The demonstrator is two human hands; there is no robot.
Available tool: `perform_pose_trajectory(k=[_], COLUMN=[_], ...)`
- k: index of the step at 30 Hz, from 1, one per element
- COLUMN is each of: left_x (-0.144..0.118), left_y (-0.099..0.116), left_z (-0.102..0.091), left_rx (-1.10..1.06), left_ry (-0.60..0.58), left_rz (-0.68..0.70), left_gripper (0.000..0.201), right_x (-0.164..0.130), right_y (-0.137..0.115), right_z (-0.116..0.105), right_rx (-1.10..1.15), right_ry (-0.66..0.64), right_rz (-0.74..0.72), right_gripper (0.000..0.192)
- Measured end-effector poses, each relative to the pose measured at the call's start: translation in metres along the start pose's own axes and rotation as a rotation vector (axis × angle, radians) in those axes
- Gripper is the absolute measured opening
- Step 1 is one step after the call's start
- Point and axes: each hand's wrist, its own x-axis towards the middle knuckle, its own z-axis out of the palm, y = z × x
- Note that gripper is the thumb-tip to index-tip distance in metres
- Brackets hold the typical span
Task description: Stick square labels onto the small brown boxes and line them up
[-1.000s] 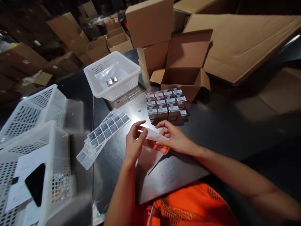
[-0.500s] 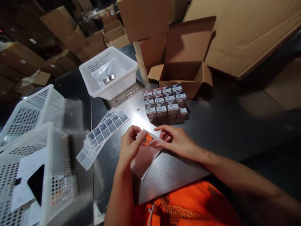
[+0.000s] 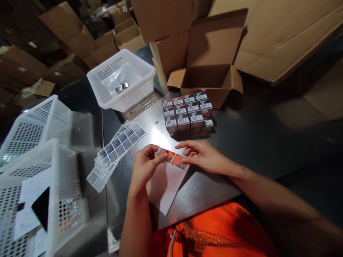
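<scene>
Dark glossy table (image 3: 254, 139) in a dim storeroom, left hand (image 3: 143, 169) and right hand (image 3: 205, 157) each pinching an end of an orange label strip (image 3: 174, 160) just above it, stacked small boxes (image 3: 187, 114) behind, label sheets (image 3: 118, 150) left, white baskets (image 3: 122, 80), cardboard cartons (image 3: 211, 64) beyond.
</scene>
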Motion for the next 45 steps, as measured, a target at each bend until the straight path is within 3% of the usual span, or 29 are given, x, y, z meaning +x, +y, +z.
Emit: perform_pose_trajectory(k=[8, 12, 17, 22, 28, 35, 41, 45], left_x=[-0.001, -0.001, 0.000, 0.000, 0.000, -0.003, -0.003, -0.002], left_y=[0.002, -0.002, -0.009, -0.011, -0.011, -0.008, -0.010, -0.012], left_z=[0.007, 0.008, 0.015, 0.017, 0.013, 0.014, 0.012, 0.009], left_rx=[0.012, 0.043, 0.058, 0.061, 0.031, 0.034, 0.178, 0.329], left_ry=[-0.011, -0.017, -0.086, -0.186, -0.227, -0.304, -0.269, -0.242], left_rz=[-0.065, -0.041, -0.053, -0.069, -0.093, -0.068, -0.032, 0.003], left_gripper=[0.040, 0.040, 0.041, 0.042, 0.042, 0.036, 0.040, 0.038], right_x=[-0.002, -0.003, -0.003, -0.002, -0.001, -0.001, -0.002, -0.008], right_y=[-0.007, -0.006, -0.001, 0.009, 0.011, 0.012, 0.021, 0.015], right_z=[-0.012, -0.011, -0.001, 0.007, 0.008, 0.010, 0.016, 0.021], right_rx=[-0.194, -0.225, -0.438, -0.494, -0.440, -0.480, -0.715, -0.910], right_ry=[-0.103, -0.070, 0.162, 0.180, 0.142, 0.199, 0.301, 0.297], right_rz=[-0.014, -0.068, -0.348, -0.608, -0.625, -0.597, -0.772, -0.829], right_gripper=[0.034, 0.036, 0.034, 0.023, 0.029, 0.031, 0.017, 0.013])
